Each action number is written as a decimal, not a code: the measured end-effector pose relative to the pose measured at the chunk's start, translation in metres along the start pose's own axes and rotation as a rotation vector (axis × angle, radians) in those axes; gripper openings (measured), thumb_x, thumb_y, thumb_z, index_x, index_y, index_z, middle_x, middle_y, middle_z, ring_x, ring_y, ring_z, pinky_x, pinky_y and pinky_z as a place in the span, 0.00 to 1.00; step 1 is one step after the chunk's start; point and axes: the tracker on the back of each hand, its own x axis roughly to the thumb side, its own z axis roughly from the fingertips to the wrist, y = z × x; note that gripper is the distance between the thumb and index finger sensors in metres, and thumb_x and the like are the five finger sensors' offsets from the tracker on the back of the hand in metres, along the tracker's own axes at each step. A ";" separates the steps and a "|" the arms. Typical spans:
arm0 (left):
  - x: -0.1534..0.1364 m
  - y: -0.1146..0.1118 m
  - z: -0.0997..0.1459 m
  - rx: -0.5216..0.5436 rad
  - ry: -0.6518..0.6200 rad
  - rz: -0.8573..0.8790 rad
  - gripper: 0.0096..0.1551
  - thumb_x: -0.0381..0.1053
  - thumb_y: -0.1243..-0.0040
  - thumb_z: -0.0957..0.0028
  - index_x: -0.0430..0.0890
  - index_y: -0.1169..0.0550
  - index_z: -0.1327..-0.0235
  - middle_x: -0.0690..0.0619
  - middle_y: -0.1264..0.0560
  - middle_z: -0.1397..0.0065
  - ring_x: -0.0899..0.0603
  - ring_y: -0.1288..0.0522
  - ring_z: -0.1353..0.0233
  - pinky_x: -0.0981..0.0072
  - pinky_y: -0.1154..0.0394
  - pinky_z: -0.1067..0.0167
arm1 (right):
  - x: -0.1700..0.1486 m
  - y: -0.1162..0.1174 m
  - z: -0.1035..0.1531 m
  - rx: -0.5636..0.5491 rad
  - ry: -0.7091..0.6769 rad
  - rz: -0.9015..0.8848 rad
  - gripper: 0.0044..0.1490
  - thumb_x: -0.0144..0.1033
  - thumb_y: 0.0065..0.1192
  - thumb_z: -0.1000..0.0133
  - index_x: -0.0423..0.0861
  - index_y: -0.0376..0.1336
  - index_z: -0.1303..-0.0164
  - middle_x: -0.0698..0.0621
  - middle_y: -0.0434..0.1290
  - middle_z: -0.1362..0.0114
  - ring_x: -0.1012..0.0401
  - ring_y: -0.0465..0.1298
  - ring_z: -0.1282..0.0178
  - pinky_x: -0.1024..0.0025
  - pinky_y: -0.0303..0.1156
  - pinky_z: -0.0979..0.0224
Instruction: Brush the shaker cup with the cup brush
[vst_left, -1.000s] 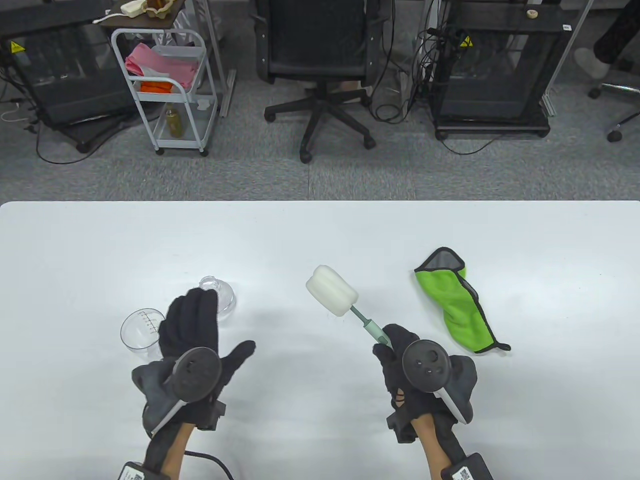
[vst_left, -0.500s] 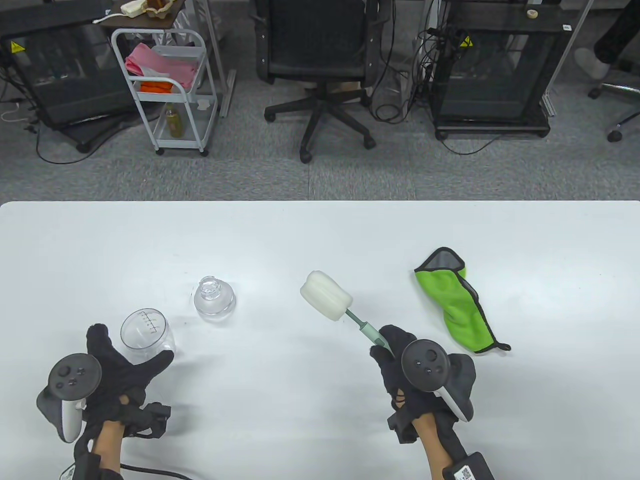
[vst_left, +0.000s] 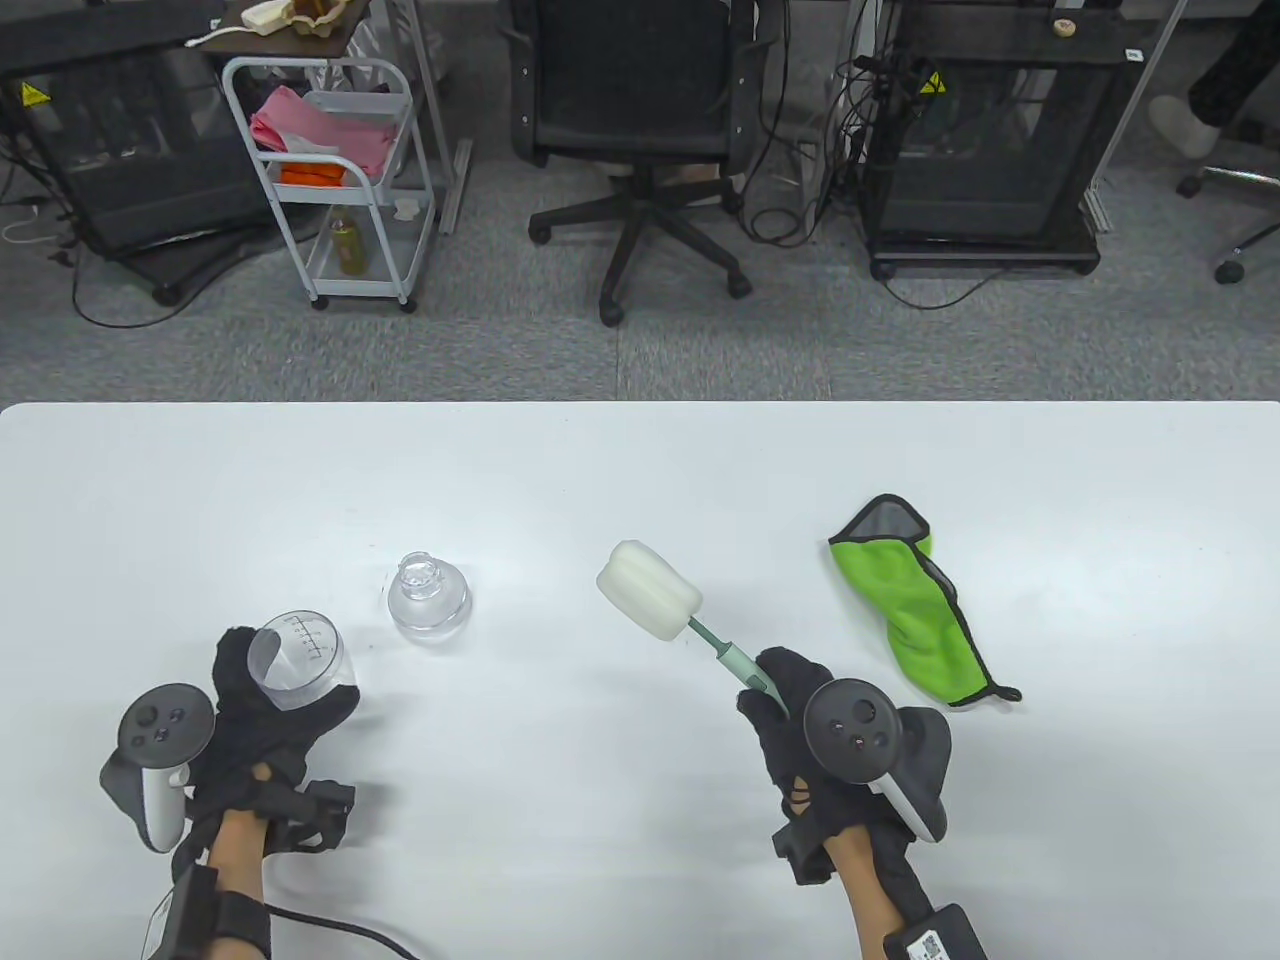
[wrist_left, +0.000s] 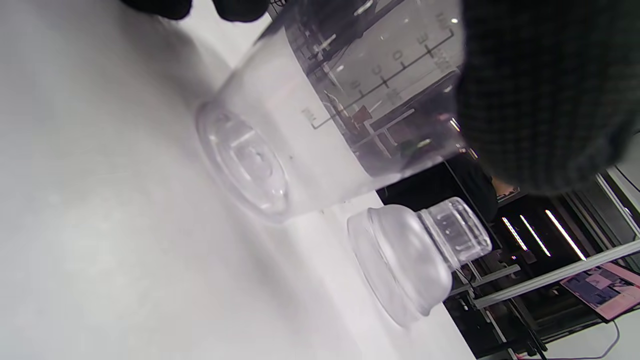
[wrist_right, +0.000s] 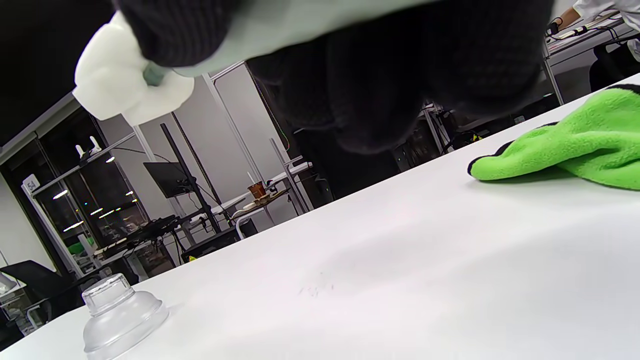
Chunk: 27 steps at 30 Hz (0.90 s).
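Observation:
The clear shaker cup with printed measure marks stands at the table's left front; it also shows in the left wrist view. My left hand grips it from the near side, fingers around its wall. The cup's clear domed lid stands on the table just right of it, apart from it, and shows in the left wrist view and the right wrist view. My right hand grips the green handle of the cup brush, holding its white sponge head up above the table, pointing left and away.
A green microfibre cloth with a grey edge lies right of the brush, also in the right wrist view. The white table ends at its far edge, with an office chair and a cart beyond.
My left hand left the lid, swung back to the left front, and now grips the shaker cup. My right hand moved the brush slightly left.

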 end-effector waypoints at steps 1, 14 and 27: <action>0.001 -0.001 -0.002 -0.005 -0.004 0.001 0.74 0.66 0.17 0.73 0.64 0.55 0.24 0.63 0.43 0.13 0.31 0.47 0.11 0.29 0.45 0.24 | 0.000 0.000 0.000 0.001 0.000 0.000 0.35 0.52 0.61 0.53 0.49 0.64 0.37 0.46 0.80 0.42 0.53 0.84 0.58 0.62 0.84 0.55; 0.040 0.003 -0.001 0.046 -0.164 0.015 0.72 0.67 0.17 0.71 0.55 0.50 0.22 0.44 0.41 0.18 0.24 0.24 0.24 0.21 0.34 0.32 | -0.005 0.002 -0.004 0.063 0.012 0.001 0.35 0.48 0.62 0.52 0.47 0.62 0.35 0.45 0.78 0.40 0.52 0.83 0.56 0.60 0.83 0.53; 0.172 -0.039 0.068 0.057 -0.660 -0.426 0.72 0.71 0.17 0.75 0.56 0.46 0.21 0.47 0.28 0.21 0.33 0.23 0.30 0.30 0.26 0.38 | 0.019 -0.008 0.001 0.028 -0.262 -0.006 0.37 0.41 0.63 0.52 0.48 0.58 0.31 0.43 0.75 0.38 0.49 0.82 0.47 0.54 0.83 0.44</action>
